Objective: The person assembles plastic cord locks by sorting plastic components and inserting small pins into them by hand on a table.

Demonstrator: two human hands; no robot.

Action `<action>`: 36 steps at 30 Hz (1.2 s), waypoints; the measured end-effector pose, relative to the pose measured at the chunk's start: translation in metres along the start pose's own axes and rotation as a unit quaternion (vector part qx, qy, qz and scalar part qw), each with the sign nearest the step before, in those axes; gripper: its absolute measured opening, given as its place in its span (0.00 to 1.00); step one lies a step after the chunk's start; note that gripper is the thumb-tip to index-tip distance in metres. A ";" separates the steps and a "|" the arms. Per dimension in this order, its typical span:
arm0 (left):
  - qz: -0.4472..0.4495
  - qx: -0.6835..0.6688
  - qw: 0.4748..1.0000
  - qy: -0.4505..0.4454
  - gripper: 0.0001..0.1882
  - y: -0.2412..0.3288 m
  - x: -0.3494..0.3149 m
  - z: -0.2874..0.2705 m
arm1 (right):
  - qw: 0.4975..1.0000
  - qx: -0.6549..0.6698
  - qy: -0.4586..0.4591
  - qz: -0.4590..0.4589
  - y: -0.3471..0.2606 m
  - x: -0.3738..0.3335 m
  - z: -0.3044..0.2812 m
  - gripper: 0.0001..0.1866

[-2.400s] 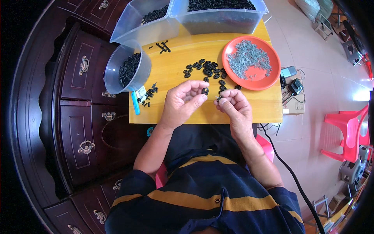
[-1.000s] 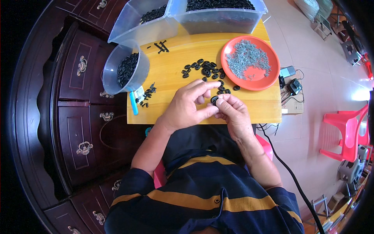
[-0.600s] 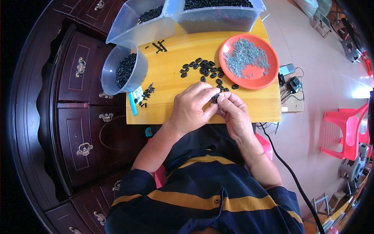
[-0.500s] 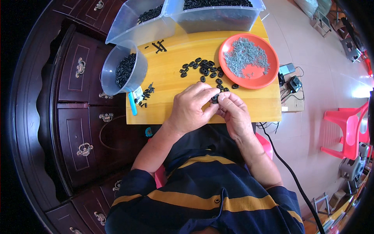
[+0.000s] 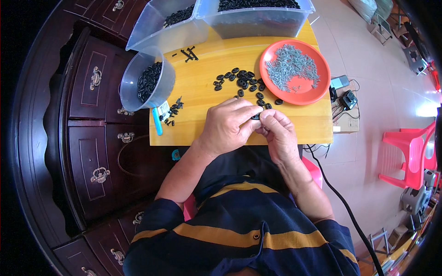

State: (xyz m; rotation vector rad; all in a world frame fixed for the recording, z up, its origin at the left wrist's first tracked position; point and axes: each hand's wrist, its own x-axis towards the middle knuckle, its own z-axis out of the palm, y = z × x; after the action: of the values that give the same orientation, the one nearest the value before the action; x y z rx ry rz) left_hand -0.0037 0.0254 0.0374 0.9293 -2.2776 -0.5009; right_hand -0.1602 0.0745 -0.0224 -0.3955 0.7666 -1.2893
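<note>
My left hand (image 5: 229, 123) pinches a small black oval piece (image 5: 256, 117) between thumb and index finger, just above the near part of the wooden table. From the other side, my right hand (image 5: 277, 133) has its thumb and fingertips pressed together against that piece; whether they also hold something tiny is hidden. Several loose black oval pieces with holes (image 5: 245, 83) lie scattered beyond my hands. To their right stands an orange-red plate (image 5: 323, 94) with a heap of small silver screws (image 5: 289, 66).
Clear plastic bins (image 5: 258, 26) of black parts stand at the back. A round tub (image 5: 166, 85) of black pieces is at the left edge, near a light-blue tool (image 5: 157, 122) and small dark parts (image 5: 174, 109). Black screw-like pieces (image 5: 189, 54) lie farther back. A pink chair (image 5: 405, 142) stands rightward.
The black piece has turned slightly between my fingertips and is more covered by them. Both hands stay in nearly the same place.
</note>
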 end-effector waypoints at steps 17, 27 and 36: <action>-0.030 -0.059 0.998 -0.018 0.15 -0.003 0.008 0.003 | 0.999 -0.010 0.024 -0.033 -0.003 0.000 0.001 0.06; -0.115 -0.149 0.978 -0.086 0.11 -0.003 0.007 -0.019 | 0.994 -0.108 -0.011 -0.034 -0.002 -0.003 0.004 0.08; -0.188 -0.058 0.980 0.012 0.12 -0.097 0.048 -0.113 | 0.986 -0.126 -0.090 0.065 -0.007 -0.008 0.014 0.06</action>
State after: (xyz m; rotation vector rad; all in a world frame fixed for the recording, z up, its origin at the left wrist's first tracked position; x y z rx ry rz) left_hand 0.0921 -0.0876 0.0867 1.3053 -2.0302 -0.7722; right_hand -0.1566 0.0779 -0.0058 -0.6468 0.7909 -1.0220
